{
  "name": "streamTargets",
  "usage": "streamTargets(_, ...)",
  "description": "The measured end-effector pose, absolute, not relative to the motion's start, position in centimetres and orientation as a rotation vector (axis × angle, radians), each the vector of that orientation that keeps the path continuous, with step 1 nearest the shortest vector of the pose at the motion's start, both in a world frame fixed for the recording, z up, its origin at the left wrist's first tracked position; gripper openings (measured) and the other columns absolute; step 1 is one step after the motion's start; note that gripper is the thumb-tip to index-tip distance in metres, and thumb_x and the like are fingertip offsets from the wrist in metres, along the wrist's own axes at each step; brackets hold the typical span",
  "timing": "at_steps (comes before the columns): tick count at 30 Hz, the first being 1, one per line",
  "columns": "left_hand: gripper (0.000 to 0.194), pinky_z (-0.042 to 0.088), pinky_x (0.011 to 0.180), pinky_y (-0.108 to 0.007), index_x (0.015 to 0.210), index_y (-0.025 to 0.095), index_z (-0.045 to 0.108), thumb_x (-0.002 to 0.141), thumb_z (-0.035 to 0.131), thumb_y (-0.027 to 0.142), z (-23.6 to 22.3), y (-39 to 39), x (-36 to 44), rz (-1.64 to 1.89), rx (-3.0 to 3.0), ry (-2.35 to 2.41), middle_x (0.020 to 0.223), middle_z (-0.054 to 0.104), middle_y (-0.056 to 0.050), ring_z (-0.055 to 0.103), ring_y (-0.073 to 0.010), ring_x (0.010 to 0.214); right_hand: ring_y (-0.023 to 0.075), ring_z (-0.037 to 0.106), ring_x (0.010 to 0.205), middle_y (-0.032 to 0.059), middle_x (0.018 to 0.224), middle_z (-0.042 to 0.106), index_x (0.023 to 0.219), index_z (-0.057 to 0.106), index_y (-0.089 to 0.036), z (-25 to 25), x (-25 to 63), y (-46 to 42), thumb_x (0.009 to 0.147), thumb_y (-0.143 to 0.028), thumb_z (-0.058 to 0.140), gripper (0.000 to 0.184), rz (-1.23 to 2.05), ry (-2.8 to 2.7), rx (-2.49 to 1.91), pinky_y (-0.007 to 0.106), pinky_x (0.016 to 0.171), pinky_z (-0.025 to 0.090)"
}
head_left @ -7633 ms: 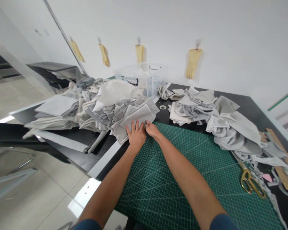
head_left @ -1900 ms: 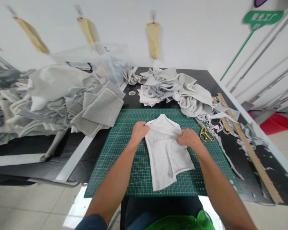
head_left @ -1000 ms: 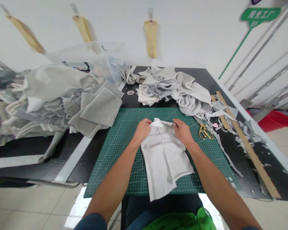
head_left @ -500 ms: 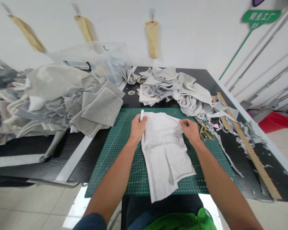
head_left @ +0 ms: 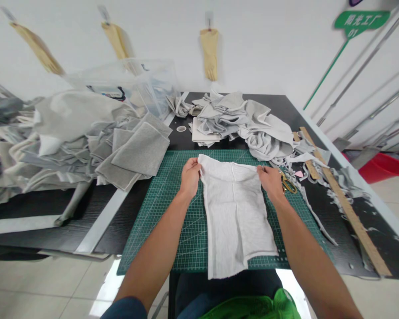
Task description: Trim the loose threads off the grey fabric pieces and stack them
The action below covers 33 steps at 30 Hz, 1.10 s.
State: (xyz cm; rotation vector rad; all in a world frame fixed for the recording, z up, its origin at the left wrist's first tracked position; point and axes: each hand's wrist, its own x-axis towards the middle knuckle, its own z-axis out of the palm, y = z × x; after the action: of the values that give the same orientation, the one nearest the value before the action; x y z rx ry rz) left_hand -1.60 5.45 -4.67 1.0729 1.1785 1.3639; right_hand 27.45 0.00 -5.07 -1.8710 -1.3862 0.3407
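Observation:
A pale grey piece of fabric (head_left: 234, 217) with a seam down its middle is stretched over the green cutting mat (head_left: 159, 212). My left hand (head_left: 190, 179) pinches its top left corner, fingers closed. At the top right corner, my right hand (head_left: 271, 180) grips the cloth the same way. The lower edge of the cloth hangs slightly past the mat's front edge. Gold-handled scissors (head_left: 289, 185) lie just right of my right hand, partly hidden by it.
Heaped grey fabric pieces (head_left: 63, 137) cover the left side, with a clear plastic box (head_left: 159, 88) behind. More crumpled cloth (head_left: 239, 117) lies beyond the mat. On the right are a wooden ruler (head_left: 349, 208), cloth scraps and, past the table, a red bucket (head_left: 384, 168).
Both hands have spread the cloth wider and flatter; my right hand moved right, towards the scissors. The top edge is now pulled straighter between the hands.

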Motion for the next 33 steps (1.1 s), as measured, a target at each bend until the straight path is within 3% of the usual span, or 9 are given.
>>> streamTargets(8,0.026,0.043,0.062,-0.023,0.093,0.020,0.058,0.075,0.075,0.029,-3.5,4.0,-0.9,1.378,1.068,1.036,0.080,0.063,0.002,0.056,-0.0113,0.066,0.0181,0.045,0.061,0.0029,0.059,0.058,0.061,0.058,-0.021,-4.7,27.4,0.1,0.093,-0.047,0.049,0.042,0.253,-1.350,-1.973,0.032,0.060,0.028)
streamTargets(14,0.023,0.042,0.059,-0.023,0.079,0.020,0.054,0.083,0.067,0.039,-3.4,4.5,-1.4,1.466,0.980,1.146,0.073,0.054,0.003,0.050,-0.0102,0.062,0.0187,0.045,0.059,0.0043,0.058,0.059,0.061,0.060,-0.021,-4.4,27.8,-0.1,0.094,-0.045,0.045,0.044,0.223,-1.309,-2.033,0.033,0.059,0.030)
streamTargets(18,0.019,0.046,0.065,-0.023,0.074,0.020,0.054,0.083,0.064,0.034,-3.1,4.5,-1.0,1.484,0.955,1.032,0.075,0.055,0.001,0.054,-0.0119,0.069,0.0213,0.052,0.063,0.0088,0.062,0.063,0.062,0.065,-0.020,-4.4,27.9,0.0,0.091,-0.043,0.051,0.041,0.203,-1.343,-2.073,0.034,0.064,0.034)
streamTargets(20,0.019,0.047,0.065,-0.023,0.071,0.020,0.053,0.082,0.064,0.031,-2.8,4.1,-0.6,1.459,0.955,0.991,0.073,0.055,0.000,0.055,-0.0123,0.069,0.0237,0.058,0.071,0.0117,0.071,0.069,0.072,0.071,-0.017,-4.2,27.6,0.0,0.091,-0.041,0.053,0.035,0.168,-1.368,-2.069,0.034,0.070,0.038)
streamTargets(23,0.026,0.042,0.059,-0.023,0.066,0.020,0.048,0.085,0.062,0.032,-2.4,3.1,0.2,1.371,0.996,0.996,0.066,0.048,0.002,0.048,-0.0112,0.063,0.0252,0.064,0.086,0.0140,0.093,0.075,0.107,0.075,-0.014,-3.6,26.6,-0.3,0.091,-0.039,0.055,0.036,0.098,-1.394,-1.913,0.035,0.082,0.044)
streamTargets(26,0.031,0.039,0.058,-0.023,0.066,0.020,0.049,0.087,0.061,0.038,-2.3,1.8,1.1,1.292,1.094,1.042,0.065,0.045,0.002,0.045,-0.0107,0.061,0.0207,0.064,0.083,0.0117,0.104,0.075,0.126,0.070,-0.015,-2.6,24.3,-1.3,0.094,-0.044,0.055,0.047,0.307,-1.427,-1.616,0.033,0.080,0.049)
streamTargets(30,0.039,0.035,0.054,-0.024,0.067,0.018,0.057,0.089,0.066,0.049,-2.4,0.5,2.0,1.109,1.243,0.963,0.063,0.050,0.002,0.043,-0.0099,0.057,0.0170,0.064,0.081,0.0073,0.112,0.076,0.120,0.074,-0.022,-1.7,20.8,-2.8,0.092,-0.049,0.062,0.040,0.657,-1.537,-1.304,0.030,0.074,0.050)
streamTargets(33,0.037,0.034,0.053,-0.024,0.071,0.017,0.063,0.084,0.074,0.049,-2.5,0.2,2.2,1.026,1.307,0.909,0.063,0.055,0.001,0.045,-0.0095,0.056,0.0160,0.061,0.074,0.0043,0.096,0.077,0.109,0.077,-0.022,-1.7,19.5,-3.3,0.089,-0.050,0.068,0.035,0.790,-1.535,-1.247,0.029,0.069,0.049)
